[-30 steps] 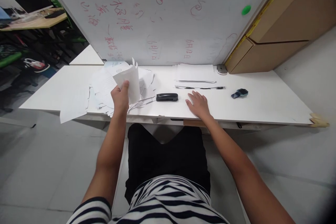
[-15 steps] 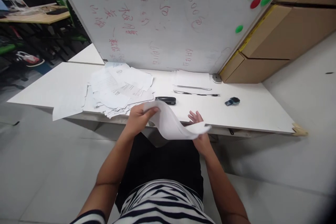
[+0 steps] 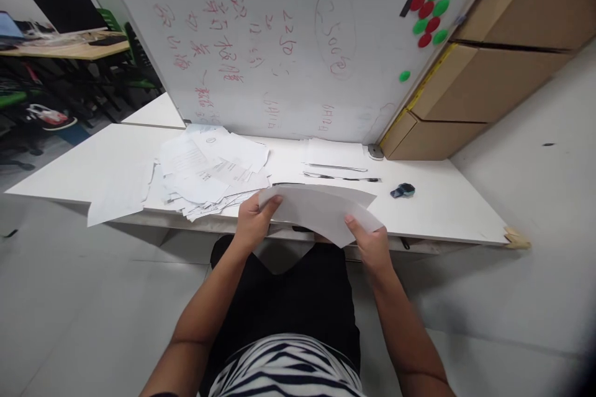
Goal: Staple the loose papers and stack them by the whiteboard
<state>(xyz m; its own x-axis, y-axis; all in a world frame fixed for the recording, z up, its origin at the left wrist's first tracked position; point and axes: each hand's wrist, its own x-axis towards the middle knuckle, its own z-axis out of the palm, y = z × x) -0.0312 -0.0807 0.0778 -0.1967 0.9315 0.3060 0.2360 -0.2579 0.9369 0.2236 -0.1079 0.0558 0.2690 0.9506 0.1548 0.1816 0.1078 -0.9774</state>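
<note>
White sheets of paper [image 3: 316,211] are stretched between my two hands over the desk's front edge, their right ends fanned apart. My left hand [image 3: 254,217] pinches the left end, thumb on top. At the right end, my right hand [image 3: 370,242] is closed on the paper with its thumb over the face. Behind the sheets, the black stapler [image 3: 288,184] is almost wholly hidden, with just a dark strip showing. A loose heap of printed papers [image 3: 209,167] lies to the left of my left hand.
A whiteboard [image 3: 298,74] with red writing and magnets stands at the desk's back. Near it lie a paper stack [image 3: 333,152] and two thin strips [image 3: 342,177]. A wristwatch [image 3: 403,190] lies on the right; cardboard boxes [image 3: 433,136] are stacked behind it.
My right hand has gone from loosely spread fingers to gripping the paper's right end. The sheets, curled before, are now drawn flatter and cover most of the stapler. The view has tilted up slightly.
</note>
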